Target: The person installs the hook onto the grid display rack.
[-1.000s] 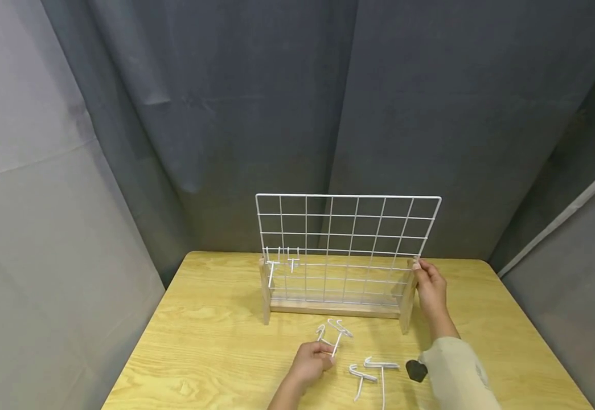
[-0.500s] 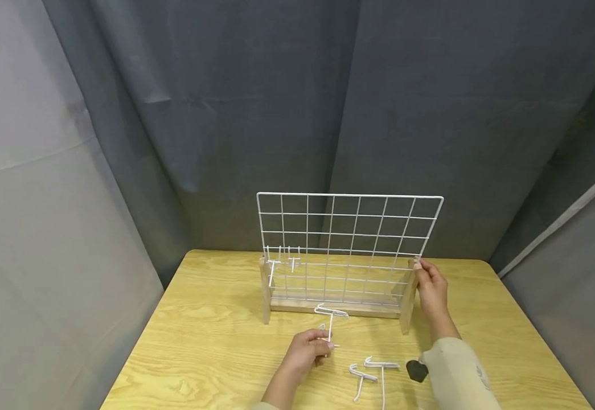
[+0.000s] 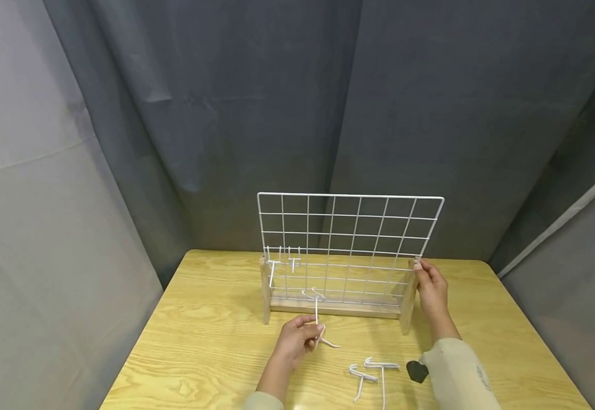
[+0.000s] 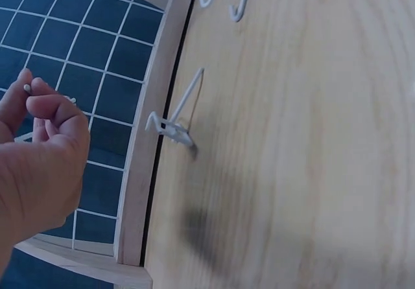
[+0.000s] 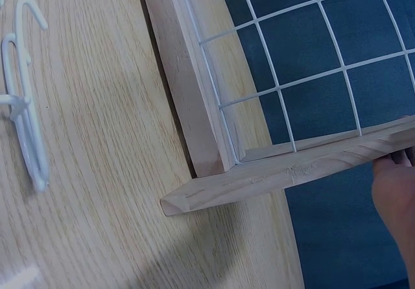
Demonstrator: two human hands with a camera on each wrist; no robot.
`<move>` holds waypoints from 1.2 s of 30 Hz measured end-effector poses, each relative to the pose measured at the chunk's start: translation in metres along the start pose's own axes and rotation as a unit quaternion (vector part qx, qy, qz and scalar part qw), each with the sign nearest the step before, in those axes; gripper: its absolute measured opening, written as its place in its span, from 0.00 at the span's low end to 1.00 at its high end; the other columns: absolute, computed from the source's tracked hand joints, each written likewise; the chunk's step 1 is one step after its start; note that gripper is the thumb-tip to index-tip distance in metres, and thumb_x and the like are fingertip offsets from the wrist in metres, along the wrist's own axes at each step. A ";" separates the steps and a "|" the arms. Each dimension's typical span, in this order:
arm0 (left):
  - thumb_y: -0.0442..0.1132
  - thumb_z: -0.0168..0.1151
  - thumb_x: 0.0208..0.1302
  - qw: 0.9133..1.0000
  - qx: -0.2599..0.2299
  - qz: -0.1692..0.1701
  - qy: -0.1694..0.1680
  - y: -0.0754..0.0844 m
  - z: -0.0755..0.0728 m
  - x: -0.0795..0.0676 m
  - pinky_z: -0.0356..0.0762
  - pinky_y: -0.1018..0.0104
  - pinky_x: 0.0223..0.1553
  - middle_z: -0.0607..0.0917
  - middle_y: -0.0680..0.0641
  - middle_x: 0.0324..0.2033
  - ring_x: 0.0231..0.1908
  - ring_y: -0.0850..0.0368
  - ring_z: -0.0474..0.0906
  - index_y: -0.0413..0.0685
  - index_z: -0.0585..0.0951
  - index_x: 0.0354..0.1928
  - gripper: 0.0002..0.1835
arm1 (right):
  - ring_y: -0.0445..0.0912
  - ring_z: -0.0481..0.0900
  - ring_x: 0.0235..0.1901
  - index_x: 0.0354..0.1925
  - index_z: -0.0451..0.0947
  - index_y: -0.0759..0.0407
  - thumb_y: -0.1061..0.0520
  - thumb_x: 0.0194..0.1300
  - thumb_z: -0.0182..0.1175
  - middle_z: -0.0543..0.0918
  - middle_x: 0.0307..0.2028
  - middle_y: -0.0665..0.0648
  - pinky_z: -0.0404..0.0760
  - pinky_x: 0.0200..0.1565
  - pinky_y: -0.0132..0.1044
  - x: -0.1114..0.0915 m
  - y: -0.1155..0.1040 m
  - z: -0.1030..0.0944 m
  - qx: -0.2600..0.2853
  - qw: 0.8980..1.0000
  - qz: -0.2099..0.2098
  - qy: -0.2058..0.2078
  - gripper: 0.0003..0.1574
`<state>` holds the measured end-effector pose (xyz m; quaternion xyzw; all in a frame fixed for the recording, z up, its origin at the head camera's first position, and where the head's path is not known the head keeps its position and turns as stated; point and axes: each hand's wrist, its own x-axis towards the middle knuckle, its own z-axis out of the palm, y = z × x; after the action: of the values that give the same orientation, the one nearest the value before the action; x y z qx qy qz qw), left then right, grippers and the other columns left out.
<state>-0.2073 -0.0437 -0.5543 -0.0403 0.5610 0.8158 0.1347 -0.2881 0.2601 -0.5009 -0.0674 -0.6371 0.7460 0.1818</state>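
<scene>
A white wire hook [image 3: 316, 310] stands up from my left hand [image 3: 293, 341], which pinches its long prong between thumb and fingers in front of the rack. Its double-hook end points towards the lower part of the white wire grid [image 3: 348, 195]. Below that hand another white hook [image 4: 174, 130] lies on the table. My right hand [image 3: 432, 287] grips the upper end of the rack's right wooden upright [image 5: 285, 172]. In the right wrist view only part of that hand shows. Two hooks hang on the grid's left side, a long-pronged hook [image 3: 271, 274] and a short one [image 3: 293, 263].
Two more loose hooks, one shorter [image 3: 362, 376] and one longer [image 3: 382, 378], lie on the wooden table [image 3: 200, 353] near the right sleeve [image 3: 458, 370]. A wooden crossbar [image 3: 335, 309] joins the rack's uprights. Grey curtains [image 3: 215, 125] hang behind and beside the table.
My left hand has lifted one hook off the table, moving it up and left towards the rack while the other hook stays down. My right hand keeps its place on the upright.
</scene>
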 end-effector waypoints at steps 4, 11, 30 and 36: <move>0.29 0.63 0.58 1.000 -0.022 0.000 0.007 0.006 0.000 0.003 0.68 0.80 0.23 0.80 0.45 0.31 0.25 0.64 0.70 0.31 0.72 0.53 0.21 | 0.41 0.73 0.50 0.58 0.63 0.75 0.58 0.71 0.50 0.80 0.47 0.49 0.65 0.59 0.42 0.001 0.001 0.000 -0.003 1.000 -0.003 0.004 0.26; 0.29 0.63 0.58 0.997 -0.074 -0.007 0.011 0.018 0.002 0.009 0.69 0.80 0.24 0.77 0.49 0.29 0.26 0.65 0.70 0.33 0.73 0.50 0.18 | 0.48 0.70 0.54 0.58 0.63 0.75 0.56 0.71 0.50 0.76 0.53 0.59 0.64 0.60 0.43 0.002 0.002 0.003 -0.013 1.000 -0.004 0.005 0.26; 0.31 0.61 0.60 0.975 -0.220 -0.018 -0.002 0.042 0.031 0.012 0.66 0.82 0.27 0.72 0.49 0.34 0.28 0.65 0.66 0.35 0.67 0.55 0.22 | 0.36 0.74 0.46 0.58 0.62 0.74 0.60 0.71 0.49 0.79 0.44 0.47 0.62 0.60 0.44 -0.002 -0.005 0.003 0.012 1.000 0.011 0.009 0.24; 0.31 0.59 0.61 0.974 -0.225 -0.014 -0.011 0.050 0.041 0.014 0.66 0.82 0.26 0.72 0.50 0.31 0.27 0.65 0.68 0.36 0.69 0.53 0.19 | 0.32 0.74 0.41 0.58 0.60 0.79 0.63 0.70 0.47 0.78 0.36 0.37 0.63 0.60 0.44 -0.011 -0.021 0.008 0.006 1.000 0.012 -0.001 0.24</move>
<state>-0.2309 -0.0195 -0.4971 -0.0680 0.3606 0.9197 0.1396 -0.2765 0.2511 -0.4804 -0.0729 -0.6321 0.7519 0.1726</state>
